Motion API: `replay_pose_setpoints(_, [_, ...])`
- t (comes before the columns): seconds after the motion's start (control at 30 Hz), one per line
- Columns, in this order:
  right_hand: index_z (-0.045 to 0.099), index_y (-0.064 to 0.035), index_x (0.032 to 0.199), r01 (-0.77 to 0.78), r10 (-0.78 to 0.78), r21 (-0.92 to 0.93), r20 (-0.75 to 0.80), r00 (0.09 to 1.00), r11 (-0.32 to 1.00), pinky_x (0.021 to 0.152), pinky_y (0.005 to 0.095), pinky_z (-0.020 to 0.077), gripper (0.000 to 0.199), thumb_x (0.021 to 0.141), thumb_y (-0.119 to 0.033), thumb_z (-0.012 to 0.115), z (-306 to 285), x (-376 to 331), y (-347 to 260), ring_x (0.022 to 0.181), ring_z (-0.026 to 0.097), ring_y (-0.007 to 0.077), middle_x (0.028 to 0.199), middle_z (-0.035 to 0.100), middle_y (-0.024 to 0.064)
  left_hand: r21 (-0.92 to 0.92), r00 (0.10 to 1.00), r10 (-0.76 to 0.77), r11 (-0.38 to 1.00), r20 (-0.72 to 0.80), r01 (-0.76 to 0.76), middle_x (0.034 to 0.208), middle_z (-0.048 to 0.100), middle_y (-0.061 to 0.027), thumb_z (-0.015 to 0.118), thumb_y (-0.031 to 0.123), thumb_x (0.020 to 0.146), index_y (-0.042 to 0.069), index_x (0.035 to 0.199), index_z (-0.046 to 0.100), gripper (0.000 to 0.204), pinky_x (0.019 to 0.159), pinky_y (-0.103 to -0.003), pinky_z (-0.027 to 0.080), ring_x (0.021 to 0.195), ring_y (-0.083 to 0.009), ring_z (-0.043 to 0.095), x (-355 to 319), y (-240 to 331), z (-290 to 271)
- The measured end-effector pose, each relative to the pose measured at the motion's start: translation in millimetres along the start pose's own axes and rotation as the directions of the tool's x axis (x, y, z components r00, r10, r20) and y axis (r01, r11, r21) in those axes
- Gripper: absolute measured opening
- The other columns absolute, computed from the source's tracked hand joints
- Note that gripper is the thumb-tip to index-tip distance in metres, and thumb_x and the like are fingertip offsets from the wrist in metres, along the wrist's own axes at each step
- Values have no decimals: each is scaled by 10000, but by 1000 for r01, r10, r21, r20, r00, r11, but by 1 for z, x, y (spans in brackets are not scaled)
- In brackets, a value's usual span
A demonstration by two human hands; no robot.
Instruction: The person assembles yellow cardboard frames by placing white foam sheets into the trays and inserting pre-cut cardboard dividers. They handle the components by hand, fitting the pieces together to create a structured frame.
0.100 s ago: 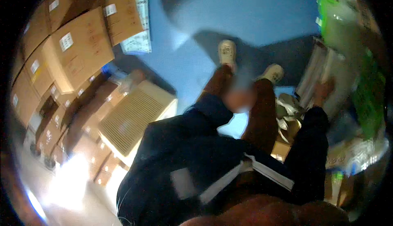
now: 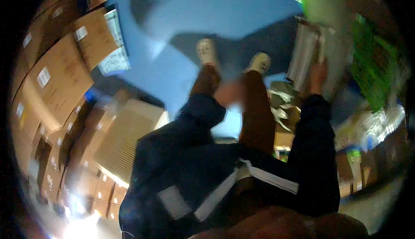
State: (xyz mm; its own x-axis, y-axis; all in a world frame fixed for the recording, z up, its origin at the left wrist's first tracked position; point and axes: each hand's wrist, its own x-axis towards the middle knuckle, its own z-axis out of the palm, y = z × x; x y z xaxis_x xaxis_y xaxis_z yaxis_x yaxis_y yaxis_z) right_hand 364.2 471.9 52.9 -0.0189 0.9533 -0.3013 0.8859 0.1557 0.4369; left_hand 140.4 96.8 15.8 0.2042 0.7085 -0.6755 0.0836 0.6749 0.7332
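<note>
My right hand (image 2: 318, 77) reaches out at the right, its fingers closed at the near edge of a tall, pale grey panel (image 2: 335, 44). Motion blur softens the fingertips. Left of that hand, a whitish ribbed sheet or bundle (image 2: 304, 53) stands close by. My left hand (image 2: 230, 93) hangs between my knees, near my brown trouser leg (image 2: 255, 113). It is so smeared that its fingers and anything in them cannot be made out. Crumpled white strips (image 2: 282, 105) lie in an opened cardboard box between my right leg and right sleeve.
Stacked cardboard cartons (image 2: 58, 79) line the left side. A cream ribbed box-like thing (image 2: 125, 135) stands by my left elbow. At the right are a green lattice crate (image 2: 374, 61) and clear plastic wrap (image 2: 371, 128). Blue floor (image 2: 199, 9) stretches ahead of my shoes.
The view has swung, so the cartons, shoes and both hands sit farther left in the picture. My right hand stays at the panel's edge.
</note>
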Motion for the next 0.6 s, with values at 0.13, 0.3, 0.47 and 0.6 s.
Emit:
replay_pose_setpoints(0.13, [521,-15,1350,-250,249,-1,-54,967,968,842,394,519,459,1029,-340,474,21,-8,-20,963,648,314,1158,648,175,-86,979,200,975,-42,-203,1195,619,-224,563,238,975,42,1394,461,473,913,-501,518,1061,-407,618,70,51,-71])
replay_pose_setpoints(0.3, [534,-29,1322,-210,210,-19,121,970,978,832,374,494,393,1036,-288,454,82,-65,-71,977,634,293,1141,648,132,176,920,361,926,-155,-334,1293,566,-250,600,255,957,37,1442,406,566,977,-477,498,1188,-402,575,136,32,-81])
replay_pose_setpoints(0.47, [547,-44,1293,239,-38,-551,351,936,800,821,353,470,334,1043,-235,434,146,-87,-89,992,621,272,1124,648,89,253,951,251,946,-182,-201,1328,546,-252,615,231,939,23,1440,405,582,1007,-481,481,1205,-403,565,257,-25,-44])
replay_pose_setpoints(0.6, [557,-56,1270,366,-167,-622,355,920,692,813,336,450,296,1049,-194,419,149,-99,-70,1004,610,255,1110,648,55,187,886,305,949,-350,-253,1253,583,-259,627,289,941,6,1293,533,461,970,-485,503,1108,-400,612,348,25,-29])
